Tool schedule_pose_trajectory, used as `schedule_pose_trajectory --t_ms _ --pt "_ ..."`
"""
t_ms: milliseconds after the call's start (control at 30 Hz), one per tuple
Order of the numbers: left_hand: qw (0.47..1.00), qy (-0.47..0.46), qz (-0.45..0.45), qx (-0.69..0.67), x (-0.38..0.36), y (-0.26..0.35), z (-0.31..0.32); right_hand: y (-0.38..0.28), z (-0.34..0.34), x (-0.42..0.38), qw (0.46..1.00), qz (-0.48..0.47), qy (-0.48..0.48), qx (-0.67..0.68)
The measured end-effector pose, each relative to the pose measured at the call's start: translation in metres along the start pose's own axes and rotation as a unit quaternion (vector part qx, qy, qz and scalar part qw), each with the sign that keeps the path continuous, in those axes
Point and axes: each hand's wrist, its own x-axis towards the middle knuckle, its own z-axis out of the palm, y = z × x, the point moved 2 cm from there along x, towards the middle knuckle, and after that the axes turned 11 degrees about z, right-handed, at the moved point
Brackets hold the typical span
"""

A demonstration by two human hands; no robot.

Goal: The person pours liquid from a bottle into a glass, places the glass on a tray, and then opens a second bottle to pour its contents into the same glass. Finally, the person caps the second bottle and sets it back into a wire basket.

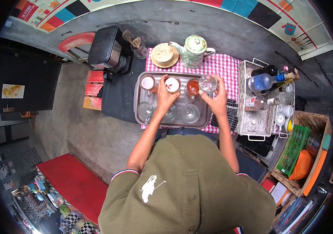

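Over the brown tray [138, 100], my left hand [166, 95] has its fingers wrapped round a glass with a white top [172, 84]. My right hand [218, 98] grips a clear glass [208, 82] near the tray's right side. Between the two hands stands a glass of reddish-brown liquid [193, 87]. Another white-topped glass [147, 82] stands at the tray's back left. Along the front of the tray are clear glasses, one at the left [146, 110], one partly behind my left wrist [170, 114] and one at the right [190, 113].
Behind the tray are a green-patterned teapot [194, 50], a lidded cup on a saucer [164, 55] and a jar of utensils [139, 50]. A black machine [106, 48] stands at the left. At the right, a white wicker basket [252, 121] holds bottles, beside a wooden crate [314, 117].
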Motion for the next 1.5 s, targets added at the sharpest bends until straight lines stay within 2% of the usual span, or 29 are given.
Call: schedule_pose_trajectory --t_ms 167,267,1500 --pt "1.000 -0.019 -0.004 0.004 0.002 -0.013 0.009 0.003 -0.002 0.001 1.000 -0.002 0.006 -0.013" --pt "0.999 -0.030 -0.001 0.027 0.002 -0.022 0.012 0.002 -0.004 0.001 0.999 0.046 -0.028 -0.007" --pt "0.998 -0.061 0.033 -0.005 0.003 -0.043 0.013 0.001 -0.006 -0.017 0.999 0.026 -0.028 -0.036"
